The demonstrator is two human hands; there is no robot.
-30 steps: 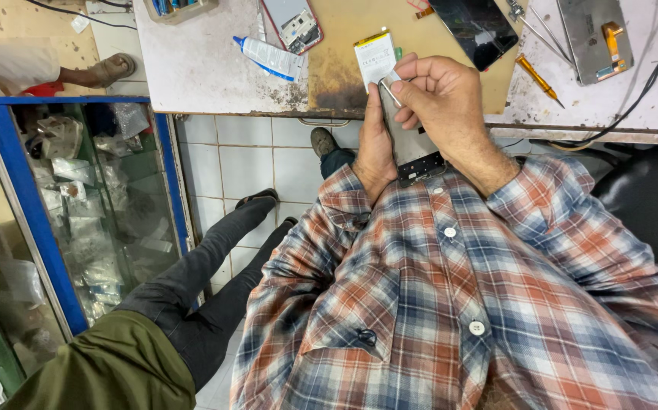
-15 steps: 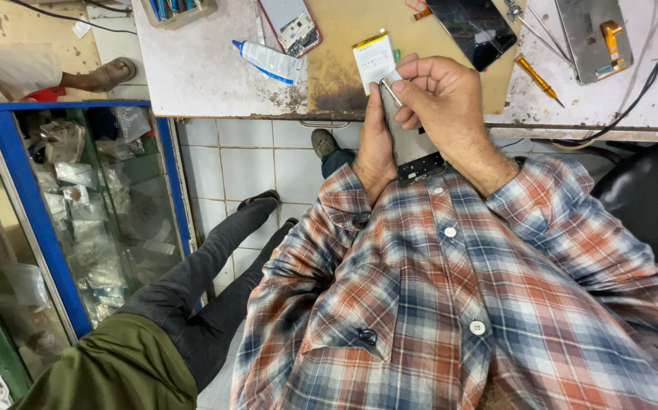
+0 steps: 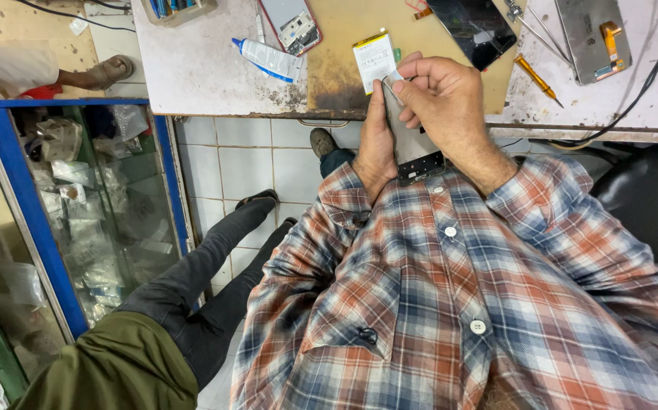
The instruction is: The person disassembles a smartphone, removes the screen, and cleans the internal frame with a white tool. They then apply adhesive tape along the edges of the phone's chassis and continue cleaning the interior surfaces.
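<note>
My left hand (image 3: pixel 375 144) grips a slim dark phone part (image 3: pixel 411 148), a flat panel held upright close to my plaid shirt. My right hand (image 3: pixel 441 102) curls over its top edge, fingertips pinching near the upper left corner. Both hands hover at the front edge of the worn workbench (image 3: pixel 207 72). Just beyond my fingers a white and yellow phone battery (image 3: pixel 374 58) lies on the bench. The panel's face is mostly hidden by my hands.
On the bench lie a white glue tube (image 3: pixel 269 59), an opened phone (image 3: pixel 291 23), a dark screen (image 3: pixel 471 29), a grey phone frame (image 3: pixel 591 36) and an orange-handled screwdriver (image 3: pixel 535 77). A glass display case (image 3: pixel 78 220) stands left. Another person's dark-trousered legs (image 3: pixel 207 266) stretch alongside.
</note>
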